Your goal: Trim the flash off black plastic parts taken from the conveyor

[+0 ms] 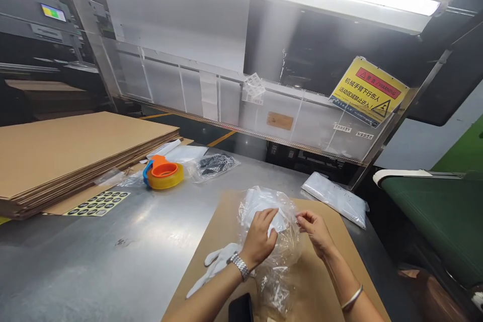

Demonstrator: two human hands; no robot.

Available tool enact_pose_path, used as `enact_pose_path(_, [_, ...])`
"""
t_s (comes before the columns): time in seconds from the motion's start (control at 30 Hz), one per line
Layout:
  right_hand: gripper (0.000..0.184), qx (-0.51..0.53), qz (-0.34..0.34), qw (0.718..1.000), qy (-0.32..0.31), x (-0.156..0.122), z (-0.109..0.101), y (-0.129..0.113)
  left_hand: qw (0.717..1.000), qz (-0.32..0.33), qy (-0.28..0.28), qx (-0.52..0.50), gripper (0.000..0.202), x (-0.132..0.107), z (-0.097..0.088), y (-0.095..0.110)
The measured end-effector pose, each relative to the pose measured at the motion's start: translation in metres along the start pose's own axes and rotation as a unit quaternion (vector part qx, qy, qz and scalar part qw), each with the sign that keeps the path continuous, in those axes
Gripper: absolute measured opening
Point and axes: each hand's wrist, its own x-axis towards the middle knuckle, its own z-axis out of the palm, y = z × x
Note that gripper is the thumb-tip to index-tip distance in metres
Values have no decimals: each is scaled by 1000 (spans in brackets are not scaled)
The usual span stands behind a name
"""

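Observation:
A crumpled clear plastic bag (290,249) with a white item (260,201) inside lies on a brown cardboard sheet (324,292). My left hand (261,234), with a metal-link watch at its wrist, rests over the bag, its fingers stretched out and the thumb apart. At the bag's right edge, my right hand (315,229) has thumb and fingertips pinched together on the plastic. A white glove (219,261) lies left of the bag, partly behind my left forearm. Near the bottom edge is a black phone-like object (240,308), partly cut off.
Stacked cardboard sheets (83,146) stand at the left. A yellow tape roll in an orange and blue dispenser (164,176), a label sheet (98,204) and a bagged dark item (216,165) lie on the metal table (143,256). A white packet (335,198) and green conveyor (433,211) are right.

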Motion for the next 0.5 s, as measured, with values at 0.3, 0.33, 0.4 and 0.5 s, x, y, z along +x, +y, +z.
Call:
enact_pose_path(0.3, [33, 0, 23, 991, -133, -41, 21, -42, 990, 25, -32, -134, 32, 9, -47, 15])
enact_pose_path(0.33, [34, 2, 29, 989, -147, -44, 22, -44, 990, 22, -19, -136, 31, 5, -50, 15])
enact_pose_path(0.4, [34, 5, 40, 984, -174, -51, 24, -47, 991, 18, 7, -136, 29, -3, -55, 15])
enact_pose_path(0.5, [35, 8, 48, 981, -185, -61, 30, -50, 991, 8, 53, -125, 26, -18, -60, 14])
